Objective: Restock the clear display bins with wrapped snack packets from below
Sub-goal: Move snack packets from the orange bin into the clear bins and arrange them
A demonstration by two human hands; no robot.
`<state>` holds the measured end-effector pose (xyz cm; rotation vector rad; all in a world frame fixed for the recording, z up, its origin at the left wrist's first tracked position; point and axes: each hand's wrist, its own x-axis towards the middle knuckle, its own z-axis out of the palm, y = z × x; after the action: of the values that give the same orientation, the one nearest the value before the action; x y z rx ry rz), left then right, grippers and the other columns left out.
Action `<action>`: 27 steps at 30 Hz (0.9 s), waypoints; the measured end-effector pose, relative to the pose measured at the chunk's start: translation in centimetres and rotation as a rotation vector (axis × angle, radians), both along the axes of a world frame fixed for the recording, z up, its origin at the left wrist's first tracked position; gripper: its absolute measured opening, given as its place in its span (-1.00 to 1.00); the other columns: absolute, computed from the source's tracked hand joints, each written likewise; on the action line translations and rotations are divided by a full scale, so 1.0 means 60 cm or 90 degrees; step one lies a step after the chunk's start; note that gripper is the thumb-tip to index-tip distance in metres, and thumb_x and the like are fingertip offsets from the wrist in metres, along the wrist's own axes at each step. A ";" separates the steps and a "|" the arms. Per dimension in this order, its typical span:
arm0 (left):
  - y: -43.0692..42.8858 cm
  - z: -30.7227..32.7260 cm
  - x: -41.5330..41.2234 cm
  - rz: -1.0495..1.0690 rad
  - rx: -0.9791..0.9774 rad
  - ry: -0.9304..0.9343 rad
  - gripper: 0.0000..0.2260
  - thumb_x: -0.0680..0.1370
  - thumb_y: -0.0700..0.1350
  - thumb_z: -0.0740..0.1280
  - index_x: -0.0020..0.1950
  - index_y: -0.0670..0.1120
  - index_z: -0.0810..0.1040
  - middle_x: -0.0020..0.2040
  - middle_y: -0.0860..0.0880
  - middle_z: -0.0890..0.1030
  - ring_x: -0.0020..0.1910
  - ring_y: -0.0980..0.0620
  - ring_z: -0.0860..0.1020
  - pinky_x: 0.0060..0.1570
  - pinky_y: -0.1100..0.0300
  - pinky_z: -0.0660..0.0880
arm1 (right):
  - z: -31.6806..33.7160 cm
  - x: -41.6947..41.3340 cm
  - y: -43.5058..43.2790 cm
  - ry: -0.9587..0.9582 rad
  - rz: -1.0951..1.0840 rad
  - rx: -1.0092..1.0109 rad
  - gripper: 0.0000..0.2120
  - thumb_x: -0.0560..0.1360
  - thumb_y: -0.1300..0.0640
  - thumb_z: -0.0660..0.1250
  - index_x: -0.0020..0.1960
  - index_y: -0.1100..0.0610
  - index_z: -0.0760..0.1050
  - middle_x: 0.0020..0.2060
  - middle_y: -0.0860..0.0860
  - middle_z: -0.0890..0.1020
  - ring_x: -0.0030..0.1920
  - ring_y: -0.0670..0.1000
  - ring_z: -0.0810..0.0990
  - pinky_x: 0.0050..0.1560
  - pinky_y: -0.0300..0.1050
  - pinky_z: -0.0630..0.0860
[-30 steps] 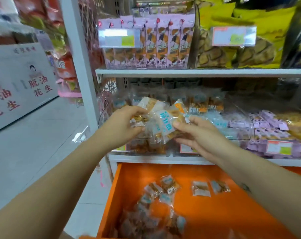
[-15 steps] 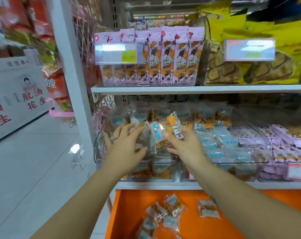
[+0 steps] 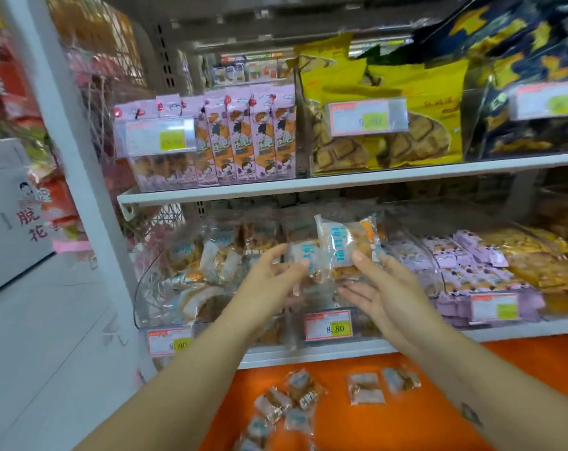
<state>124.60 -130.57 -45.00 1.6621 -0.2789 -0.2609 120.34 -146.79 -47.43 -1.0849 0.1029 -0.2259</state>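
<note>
The right hand (image 3: 385,288) has its thumb on the lower edge of a clear-wrapped snack packet with blue lettering and an orange corner (image 3: 346,240). The forefinger appears to lie behind it, so the packet is pinched upright. Its other fingers (image 3: 351,291) are straight and spread below, holding nothing.

The left hand (image 3: 269,278) reaches in beside it with loose, nearly straight fingers. Its thumb tip touches a second clear packet with blue print (image 3: 303,253); whether it grips that packet or only touches it cannot be told.

Both packets are above the open top of a clear plastic display bin (image 3: 159,301), which holds a heap of similar packets. The bin stands on the lower white shelf (image 3: 308,353) and carries a price label reading 8.80 (image 3: 328,325) on its front. Just to the right, another bin holds small lilac packets (image 3: 464,255).

Below the shelf is an orange tray (image 3: 438,402) with loose wrapped packets (image 3: 295,398) scattered on it.

On the upper shelf, tall pink cartons (image 3: 243,141) stand in a row beside yellow bags of biscuits (image 3: 406,125). A small dark tattoo (image 3: 469,413) marks the right forearm.
</note>
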 end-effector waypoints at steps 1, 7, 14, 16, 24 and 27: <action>-0.019 -0.001 -0.004 -0.006 -0.016 0.014 -0.53 0.57 -0.14 0.31 0.45 -0.04 0.24 -0.01 0.08 0.56 -0.10 0.21 0.56 -0.10 0.25 0.59 | -0.002 -0.006 -0.015 -0.003 -0.003 0.006 -0.55 0.37 0.07 0.38 0.23 0.15 0.44 0.01 0.13 0.68 -0.01 0.09 0.68 -0.01 -0.03 0.60; -0.120 -0.016 -0.001 -0.003 -0.094 0.034 -0.37 0.53 -0.24 0.36 0.50 0.03 0.13 0.12 -0.16 0.60 -0.04 0.00 0.64 -0.04 0.12 0.60 | -0.013 -0.025 -0.097 -0.010 -0.021 0.051 -0.56 0.35 0.06 0.37 0.19 0.16 0.45 -0.01 0.12 0.69 0.00 0.10 0.68 0.01 0.00 0.60; -0.200 -0.012 0.020 -0.040 -0.156 0.080 -0.47 0.50 -0.42 0.30 0.41 -0.08 0.30 0.16 -0.21 0.59 -0.13 -0.03 0.66 -0.13 0.16 0.62 | -0.019 -0.011 -0.179 0.027 -0.230 -0.323 -0.50 0.45 -0.09 0.37 0.33 0.03 0.43 0.13 -0.09 0.58 0.09 -0.09 0.54 0.11 -0.13 0.47; -0.213 -0.008 0.023 -0.046 -0.139 0.060 -0.69 0.52 -0.43 0.25 0.20 -0.15 0.47 0.04 -0.13 0.65 -0.17 0.03 0.67 -0.18 0.22 0.61 | -0.010 -0.007 -0.200 -0.018 -0.221 -0.430 -0.28 0.45 -0.05 0.39 0.51 -0.10 0.11 0.09 -0.11 0.48 0.05 -0.10 0.49 -0.03 -0.25 0.42; -0.224 -0.009 0.020 -0.115 -0.091 0.084 -0.80 0.64 -0.15 0.16 0.15 -0.02 0.55 0.02 -0.07 0.67 -0.14 0.06 0.63 -0.16 0.16 0.61 | -0.005 -0.021 -0.243 -0.074 -0.081 -0.555 -0.65 0.43 -0.09 0.38 0.17 -0.20 0.38 -0.04 -0.28 0.52 -0.12 -0.34 0.57 -0.15 -0.37 0.53; -0.225 -0.012 0.006 -0.162 -0.068 0.103 -0.75 0.61 0.03 0.19 0.20 0.00 0.55 0.14 -0.07 0.64 0.09 -0.01 0.62 0.04 0.05 0.58 | -0.010 -0.027 -0.242 -0.068 -0.082 -0.511 -0.66 0.33 -0.19 0.38 0.07 -0.17 0.45 -0.12 -0.26 0.58 -0.09 -0.30 0.57 -0.12 -0.30 0.55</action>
<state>124.93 -144.05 -45.71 1.4895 -0.3755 -0.5601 118.69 -161.34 -48.03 -1.8629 -0.0205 -0.4621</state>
